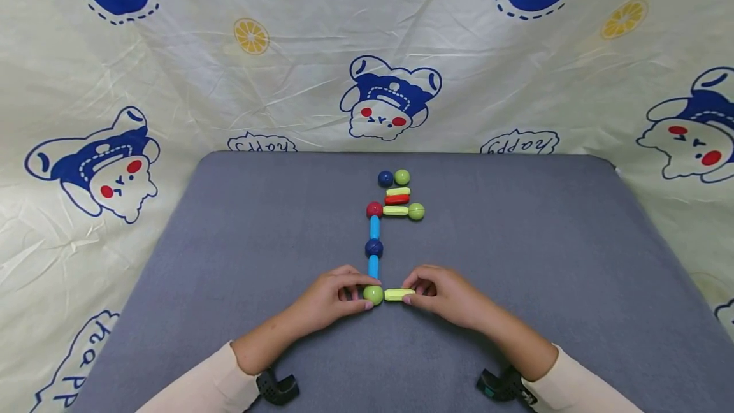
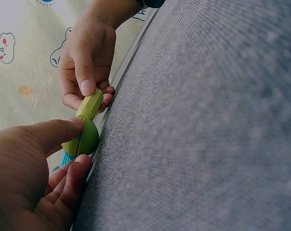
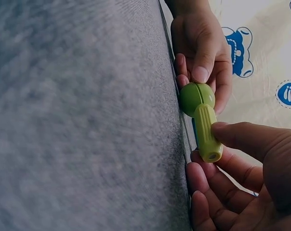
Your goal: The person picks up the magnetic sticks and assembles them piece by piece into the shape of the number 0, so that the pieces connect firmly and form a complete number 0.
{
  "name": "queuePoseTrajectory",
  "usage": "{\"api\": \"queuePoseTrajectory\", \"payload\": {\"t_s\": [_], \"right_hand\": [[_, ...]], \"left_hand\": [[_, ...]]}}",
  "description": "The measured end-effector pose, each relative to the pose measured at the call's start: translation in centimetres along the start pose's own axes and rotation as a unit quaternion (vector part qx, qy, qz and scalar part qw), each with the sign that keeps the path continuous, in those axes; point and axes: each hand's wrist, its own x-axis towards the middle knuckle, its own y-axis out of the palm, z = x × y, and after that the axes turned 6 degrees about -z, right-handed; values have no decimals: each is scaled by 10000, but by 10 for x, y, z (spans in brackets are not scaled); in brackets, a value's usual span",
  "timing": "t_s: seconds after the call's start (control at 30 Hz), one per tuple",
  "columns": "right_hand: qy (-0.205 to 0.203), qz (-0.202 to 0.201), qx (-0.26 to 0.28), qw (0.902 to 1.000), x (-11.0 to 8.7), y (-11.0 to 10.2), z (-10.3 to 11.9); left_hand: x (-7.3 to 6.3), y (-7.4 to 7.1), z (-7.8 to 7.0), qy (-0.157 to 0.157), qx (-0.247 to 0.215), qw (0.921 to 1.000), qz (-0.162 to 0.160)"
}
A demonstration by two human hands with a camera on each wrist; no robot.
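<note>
My left hand point(image 1: 339, 295) pinches a green ball point(image 1: 373, 295) between thumb and fingers at the near end of a chain on the table. In my right hand point(image 1: 444, 295) a yellow-green rod point(image 1: 398, 295) is pinched, its left end right at the ball's side; the right wrist view shows the ribbed rod point(image 3: 207, 130) lined up with the ball point(image 3: 197, 99). From the green ball a blue rod point(image 1: 373, 267) runs away to a dark blue ball point(image 1: 374, 247). Another blue rod point(image 1: 374, 227) leads on to a red ball point(image 1: 374, 210).
Right of the red ball, a yellow rod point(image 1: 395, 211) joins a second green ball point(image 1: 416, 211). Beyond lie a red rod point(image 1: 397, 199), a yellow rod point(image 1: 398, 192), a dark blue ball point(image 1: 385, 178) and a green ball point(image 1: 402, 176). A grey cloth covers the table point(image 1: 258, 222).
</note>
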Motion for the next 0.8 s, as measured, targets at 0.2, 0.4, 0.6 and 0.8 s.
{"api": "queuePoseTrajectory", "payload": {"t_s": [0.2, 0.4, 0.6, 0.8], "right_hand": [[-17, -4, 95, 10000, 0, 1, -1], [26, 12, 163, 9999, 0, 0, -1], [66, 67, 103, 9999, 1, 1, -2], [64, 81, 151, 9998, 0, 1, -2]], "left_hand": [[0, 0, 0, 79, -28, 10000, 10], [0, -1, 0, 62, -54, 10000, 32], [0, -1, 1, -14, -61, 10000, 47], [0, -1, 0, -19, -80, 9999, 61]]}}
